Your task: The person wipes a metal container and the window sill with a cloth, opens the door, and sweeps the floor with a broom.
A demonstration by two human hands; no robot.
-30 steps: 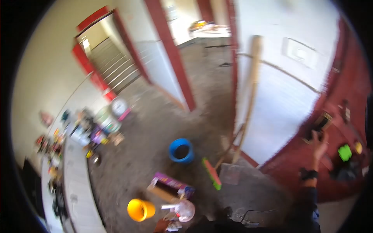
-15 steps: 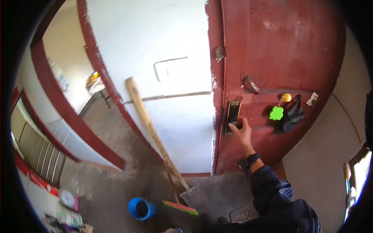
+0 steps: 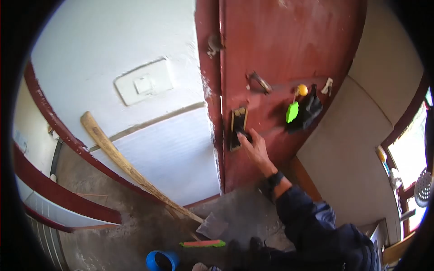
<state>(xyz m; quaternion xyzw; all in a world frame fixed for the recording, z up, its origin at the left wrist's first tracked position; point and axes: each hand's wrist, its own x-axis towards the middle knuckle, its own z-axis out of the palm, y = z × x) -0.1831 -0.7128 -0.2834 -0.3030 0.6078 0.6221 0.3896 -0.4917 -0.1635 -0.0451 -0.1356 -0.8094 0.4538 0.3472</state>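
Observation:
A red door [image 3: 289, 49] stands at the upper centre, with a black, gold-edged lock plate [image 3: 238, 128] near its left edge. My right hand [image 3: 257, 149] reaches up from the lower right, its thumb and fingers closed round the dark knob [image 3: 244, 134] on that plate. A dark band circles the wrist. Above the plate is a metal handle [image 3: 259, 83]. To its right hang a bright green item [image 3: 292, 112], a yellow ball [image 3: 302, 90] and a black bag [image 3: 312, 109]. My left hand does not show.
A long wooden handle [image 3: 131, 169] leans on the white wall, ending near a flat blade [image 3: 212, 226]. A red and green broom head [image 3: 202, 243] and a blue bucket [image 3: 162, 261] are on the floor. A white switch plate [image 3: 143, 83] is on the wall.
The view has swung right and closer to the door. My right hand, formerly reaching with spread fingers, is now closed at the knob. The door looks shut throughout the later frames.

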